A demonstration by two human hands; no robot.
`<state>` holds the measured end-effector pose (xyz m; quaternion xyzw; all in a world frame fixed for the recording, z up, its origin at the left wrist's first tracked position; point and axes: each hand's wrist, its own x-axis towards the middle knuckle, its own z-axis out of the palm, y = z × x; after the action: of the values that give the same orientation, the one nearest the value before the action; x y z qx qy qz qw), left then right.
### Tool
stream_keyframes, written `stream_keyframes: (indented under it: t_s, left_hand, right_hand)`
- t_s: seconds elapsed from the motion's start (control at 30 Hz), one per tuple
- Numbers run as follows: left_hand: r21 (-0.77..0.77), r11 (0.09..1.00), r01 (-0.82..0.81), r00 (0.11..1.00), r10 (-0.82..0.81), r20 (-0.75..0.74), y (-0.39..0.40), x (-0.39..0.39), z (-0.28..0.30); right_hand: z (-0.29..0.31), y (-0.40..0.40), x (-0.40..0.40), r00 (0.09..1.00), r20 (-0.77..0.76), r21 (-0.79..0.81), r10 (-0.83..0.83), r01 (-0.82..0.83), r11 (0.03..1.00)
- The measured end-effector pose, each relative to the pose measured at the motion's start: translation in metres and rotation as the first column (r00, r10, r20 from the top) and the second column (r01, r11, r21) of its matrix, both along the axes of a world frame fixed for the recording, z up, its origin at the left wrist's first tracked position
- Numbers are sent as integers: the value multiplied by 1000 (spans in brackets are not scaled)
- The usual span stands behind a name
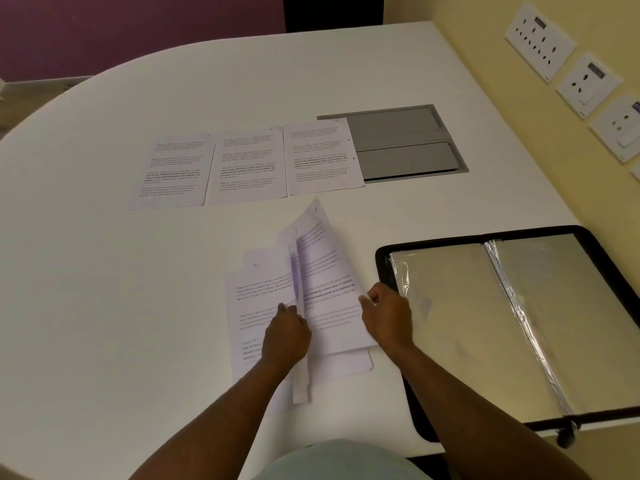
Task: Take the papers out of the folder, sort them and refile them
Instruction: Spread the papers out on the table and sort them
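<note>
On the table (pixel 104 306), just in front of you, sits the unsorted stack (pixel 256 327), with the open folder (pixel 502 327) lying just right of it, sleeves showing no papers from this angle. Three sorted sheets (pixel 247 166) lie in a row farther back, edges touching or slightly overlapping; the rightmost one overhangs the grey cable hatch (pixel 408 143). You're mid-sort: your left hand (pixel 285 337) rests on the lower pages, fingers extended into the gap under the raised sheets, so that grip is released, pressing rather than grasping. Your right hand (pixel 388 315) has fingers curled at the right edge of the lifted sheets (pixel 325 271), grasping them, it seems; exact finger contact is blurred. The lifted pages stand tilted, fanned up off the stack. Next move, as I read it: isolate one page from the fan, check its number, and set it down in the row or start a second row. Keep the left hand pinning the stack so it doesn't slide. Risk: pulling two sheets at once.
</note>
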<state>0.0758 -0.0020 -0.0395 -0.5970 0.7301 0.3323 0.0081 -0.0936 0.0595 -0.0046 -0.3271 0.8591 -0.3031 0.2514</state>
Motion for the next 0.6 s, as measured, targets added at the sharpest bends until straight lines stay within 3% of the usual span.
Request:
stream_keyframes:
  t_s: [0.13, 0.3, 0.43, 0.5, 0.6]
  left_hand:
    - [62, 996, 57, 995, -62, 82, -7, -3, -6]
    - [286, 956, 61, 956, -139, 258, -5, -18, -6]
    - [312, 948, 71, 935, -172, 309, -2, -22, 5]
    - [231, 970, 74, 953, -137, 271, -6, -20, 8]
    - [-17, 997, -73, 995, 72, -62, -20, -18, 15]
  right_hand:
    - [31, -9, -31, 991, -128, -79, -34, 24, 997]
    - [65, -16, -72, 976, -194, -198, -98, 59, 979]
    - [69, -23, -99, 976, 18, -300, -218, 213, 930]
    - [65, -27, -107, 955, 171, -318, -242, 286, 904]
    - [60, -35, -111, 903, 353, -309, -244, 359, 881]
